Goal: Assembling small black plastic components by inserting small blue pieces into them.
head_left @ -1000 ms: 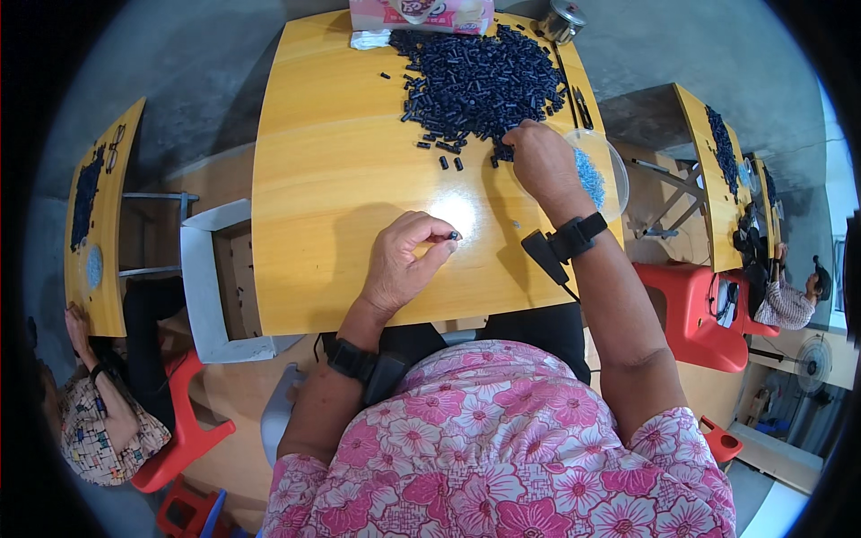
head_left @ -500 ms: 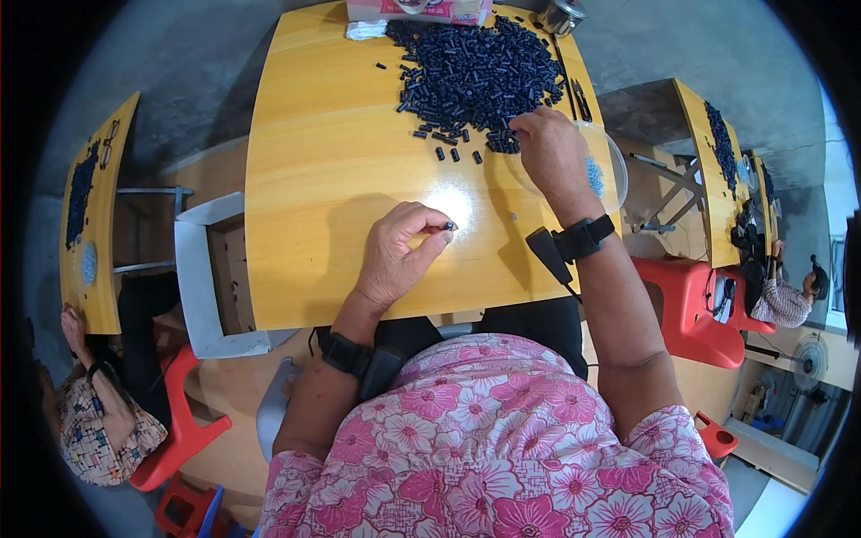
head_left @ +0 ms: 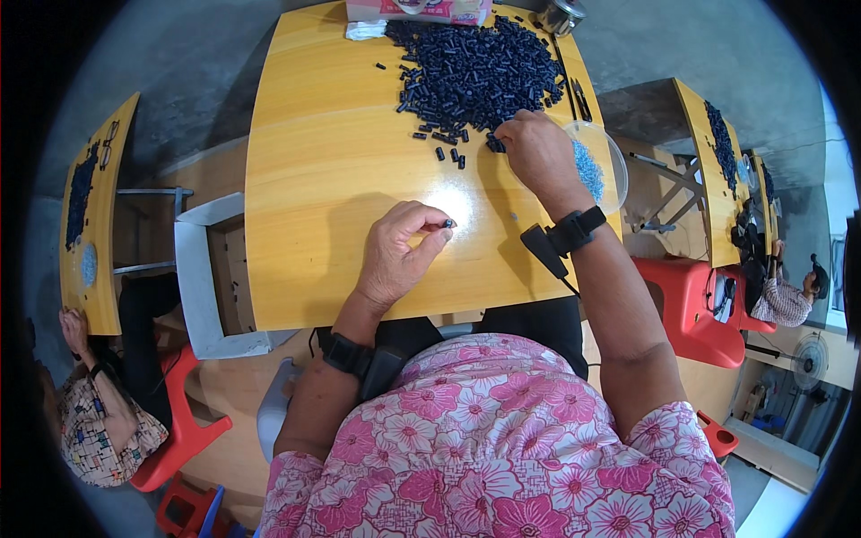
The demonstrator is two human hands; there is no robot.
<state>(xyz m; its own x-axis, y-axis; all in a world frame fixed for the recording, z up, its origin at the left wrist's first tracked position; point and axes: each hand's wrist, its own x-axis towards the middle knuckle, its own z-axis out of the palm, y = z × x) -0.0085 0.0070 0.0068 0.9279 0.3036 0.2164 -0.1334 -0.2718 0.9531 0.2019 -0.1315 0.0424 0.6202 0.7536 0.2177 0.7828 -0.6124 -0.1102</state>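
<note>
My left hand [head_left: 399,251] is above the near half of the yellow table, pinching a small black cylindrical piece [head_left: 448,224] between thumb and forefinger. My right hand [head_left: 544,161] reaches to the near right edge of a pile of small black cylindrical pieces [head_left: 475,76]. Its fingertips are drawn together by a few pieces there; whether they hold one is hidden. Several loose black pieces [head_left: 440,153] lie to the left of this hand. Partly behind the right hand is a clear round dish [head_left: 622,175] with tiny light blue pieces [head_left: 588,170] in it.
Dark pliers-like tools [head_left: 582,99] and a metal pot [head_left: 561,16] are at the far right of the table [head_left: 314,161]. A pink box [head_left: 417,9] stands at the far edge. An open white box [head_left: 197,278] is at left. Other people work at side tables.
My right hand has moved slightly left and toward me along the pile's edge. One loose black piece has shifted left, beside another. My left hand stays in place.
</note>
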